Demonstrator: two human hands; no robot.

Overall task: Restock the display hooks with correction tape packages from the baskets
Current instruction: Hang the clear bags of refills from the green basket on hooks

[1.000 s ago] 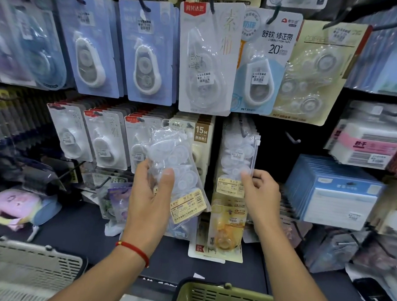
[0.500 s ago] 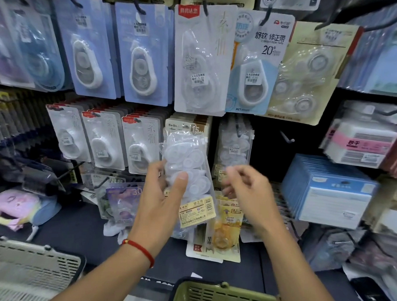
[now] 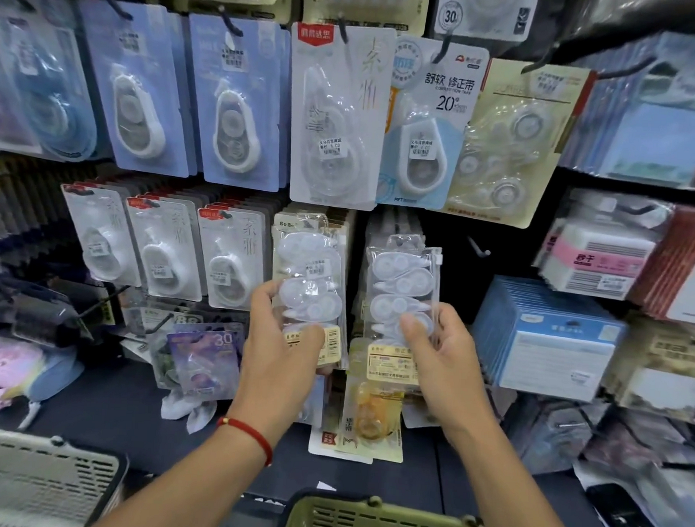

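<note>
My left hand (image 3: 280,354) grips a clear bag of white correction tapes (image 3: 311,291) by its lower part, holding it upright against the middle row of hooks. My right hand (image 3: 439,357) pinches the lower part of a second clear correction tape bag (image 3: 402,289) that hangs just to the right. A bare hook (image 3: 478,247) sticks out to the right of that bag. Rows of carded correction tapes (image 3: 340,119) hang above and to the left.
A green basket (image 3: 366,517) sits at the bottom centre and a grey basket (image 3: 38,477) at the bottom left. Blue boxed stock (image 3: 550,336) is stacked to the right. A yellow tape package (image 3: 373,416) hangs below my hands over the dark shelf (image 3: 104,408).
My left hand has raised its bag up and right against the hooks. My right hand let go of the hanging bag, drew back, then took hold of its lower part.
</note>
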